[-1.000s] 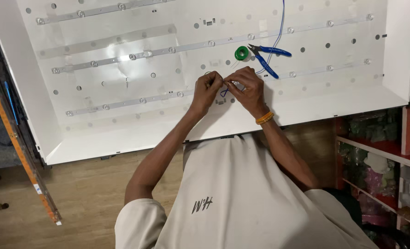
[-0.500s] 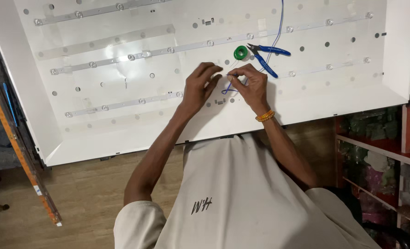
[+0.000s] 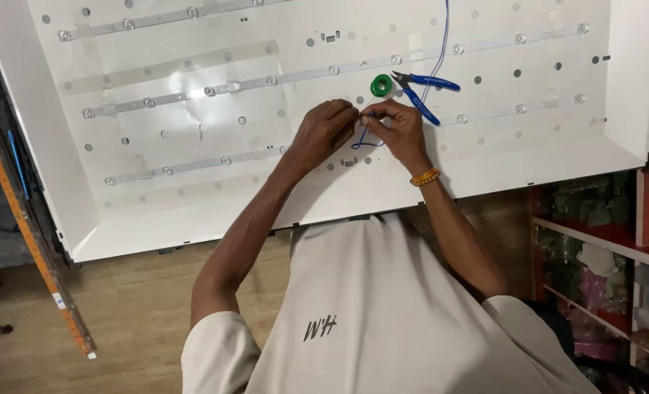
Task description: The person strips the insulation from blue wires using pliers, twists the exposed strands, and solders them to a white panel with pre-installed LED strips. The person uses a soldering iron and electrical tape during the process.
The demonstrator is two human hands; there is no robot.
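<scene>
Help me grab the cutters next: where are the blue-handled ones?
In the head view, the blue-handled cutters lie on the white panel, just above the right hand and right of the green roll.

Both hands, left hand and right hand, pinch a thin blue wire together; blue cutters and green spool lie just beyond.
</scene>
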